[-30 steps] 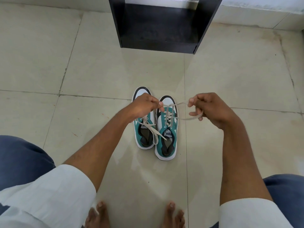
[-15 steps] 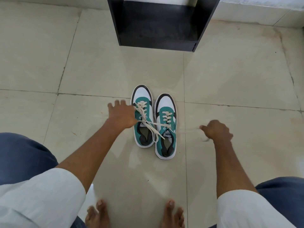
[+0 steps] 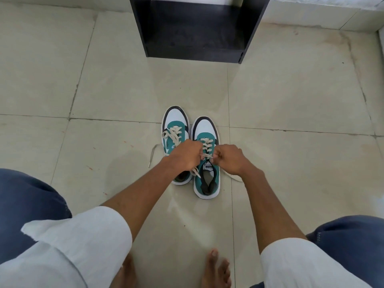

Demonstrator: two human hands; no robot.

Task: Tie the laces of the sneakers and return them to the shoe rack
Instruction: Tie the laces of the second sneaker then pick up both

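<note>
Two teal, white and black sneakers stand side by side on the tiled floor, toes pointing away from me. Over the right sneaker (image 3: 205, 159) both my hands meet at its cream laces. My left hand (image 3: 185, 155) pinches the lace on the left of the eyelets and covers the rear of the left sneaker (image 3: 175, 125). My right hand (image 3: 227, 157) grips the lace on the right. A loose lace end trails past my right wrist. The left sneaker's lace (image 3: 153, 151) lies slack on the floor at its left.
The black shoe rack (image 3: 199, 28) stands open-fronted on the floor straight ahead, beyond the sneakers. My bare feet (image 3: 216, 269) are at the bottom edge, my knees at either side. A wall skirting runs along the top.
My hands had pulled apart sideways with the laces drawn wide. Now both have come together over the right sneaker's tongue, and the left sneaker's lace has dropped to the floor.
</note>
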